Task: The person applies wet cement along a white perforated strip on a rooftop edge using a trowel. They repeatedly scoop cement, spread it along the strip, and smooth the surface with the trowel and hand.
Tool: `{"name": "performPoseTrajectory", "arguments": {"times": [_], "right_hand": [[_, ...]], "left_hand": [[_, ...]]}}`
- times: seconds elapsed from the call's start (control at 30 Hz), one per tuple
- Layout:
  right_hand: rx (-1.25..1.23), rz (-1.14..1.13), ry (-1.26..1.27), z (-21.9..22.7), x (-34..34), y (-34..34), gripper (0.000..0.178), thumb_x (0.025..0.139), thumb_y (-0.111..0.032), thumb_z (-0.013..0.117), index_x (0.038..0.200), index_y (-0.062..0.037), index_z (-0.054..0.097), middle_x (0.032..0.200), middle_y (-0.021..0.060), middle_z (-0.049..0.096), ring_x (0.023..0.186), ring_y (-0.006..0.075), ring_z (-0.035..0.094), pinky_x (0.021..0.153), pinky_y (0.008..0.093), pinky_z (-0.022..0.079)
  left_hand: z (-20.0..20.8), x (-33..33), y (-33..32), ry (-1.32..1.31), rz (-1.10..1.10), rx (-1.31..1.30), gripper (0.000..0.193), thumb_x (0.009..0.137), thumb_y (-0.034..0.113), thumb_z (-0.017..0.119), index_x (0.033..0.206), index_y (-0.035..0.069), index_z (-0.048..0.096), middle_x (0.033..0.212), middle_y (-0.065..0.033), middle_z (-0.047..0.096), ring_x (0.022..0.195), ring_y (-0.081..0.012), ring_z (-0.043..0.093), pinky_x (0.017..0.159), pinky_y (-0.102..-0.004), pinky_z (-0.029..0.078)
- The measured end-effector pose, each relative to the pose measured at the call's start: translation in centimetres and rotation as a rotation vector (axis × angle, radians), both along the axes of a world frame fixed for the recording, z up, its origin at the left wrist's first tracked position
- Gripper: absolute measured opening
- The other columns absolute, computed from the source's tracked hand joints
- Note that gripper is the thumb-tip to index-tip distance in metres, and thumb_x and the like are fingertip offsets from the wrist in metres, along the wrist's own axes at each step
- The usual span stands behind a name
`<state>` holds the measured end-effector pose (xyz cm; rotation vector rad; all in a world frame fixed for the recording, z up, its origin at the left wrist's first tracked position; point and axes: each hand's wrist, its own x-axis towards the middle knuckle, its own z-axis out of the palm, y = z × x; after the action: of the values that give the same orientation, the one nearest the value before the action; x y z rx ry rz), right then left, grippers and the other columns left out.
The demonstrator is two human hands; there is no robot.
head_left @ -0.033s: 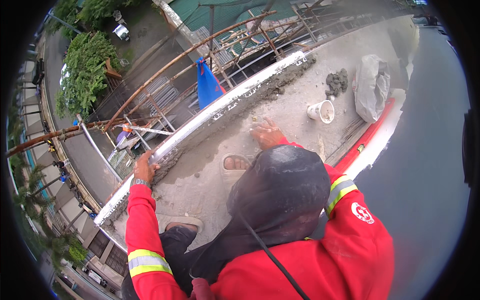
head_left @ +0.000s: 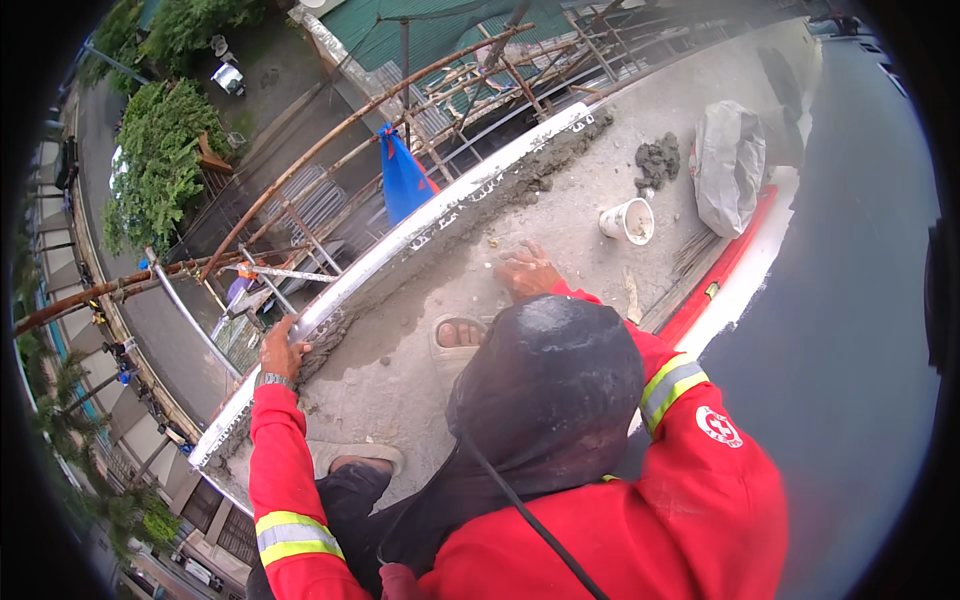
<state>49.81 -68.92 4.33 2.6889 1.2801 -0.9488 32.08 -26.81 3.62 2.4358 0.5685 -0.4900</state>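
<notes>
Left hand clamped on the long white perforated strip, press evenly; right hand, fingers apart, seemingly braces on grey concrete

The head camera, a wide fisheye, looks steeply down from above the wearer's red sleeves, which fill much of the near side of the white edging strip, close to the lens. The strip slants across the view. On its near side the grey concrete surface is seen from above; past its outer side, the view drops through scaffold poles to a street well below.
</notes>
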Motion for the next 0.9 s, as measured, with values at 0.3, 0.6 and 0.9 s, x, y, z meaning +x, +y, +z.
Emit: {"name": "performPoseTrajectory", "arguments": {"times": [0.3, 0.6, 0.9], "right_hand": [[0.258, -0.505, 0.075, 7.6, -0.1, -8.6, 0.032, 0.079, -0.027, 0.064, 0.109, -0.0141, 0.059, 0.098, 0.0098, 0.066, 0.091, 0.03, 0.062, 0.081, 0.0396, 0.048], [-0.179, -1.008, -1.113, 7.5, 16.5, -36.3, 0.036, 0.08, -0.025, 0.064, 0.111, -0.0063, 0.058, 0.095, 0.0141, 0.067, 0.089, 0.0267, 0.065, 0.079, 0.0364, 0.049], [-0.405, -1.093, -0.555, 6.0, 15.8, -38.4, 0.026, 0.078, -0.013, 0.052, 0.102, -0.0071, 0.061, 0.095, 0.0198, 0.065, 0.093, 0.0365, 0.062, 0.083, 0.0467, 0.049]], "left_hand": [[-1.3, 0.3, 0.9, -0.026, 0.002, -0.029, 0.053, 0.063, -0.002, 0.072, 0.111, 0.014, 0.056, 0.092, -0.0179, 0.065, 0.085, -0.0351, 0.062, 0.074, -0.042, 0.047], [-1.4, 0.5, 1.4, -0.01, -0.09, 0.015, 0.051, 0.063, 0.0, 0.073, 0.11, 0.01, 0.056, 0.095, -0.0172, 0.065, 0.089, -0.036, 0.062, 0.077, -0.0414, 0.047], [-1.4, 0.8, 1.4, 0.055, -0.066, 0.044, 0.051, 0.061, 0.001, 0.074, 0.108, 0.01, 0.056, 0.092, -0.0183, 0.065, 0.087, -0.0368, 0.061, 0.076, -0.0418, 0.047]]}}
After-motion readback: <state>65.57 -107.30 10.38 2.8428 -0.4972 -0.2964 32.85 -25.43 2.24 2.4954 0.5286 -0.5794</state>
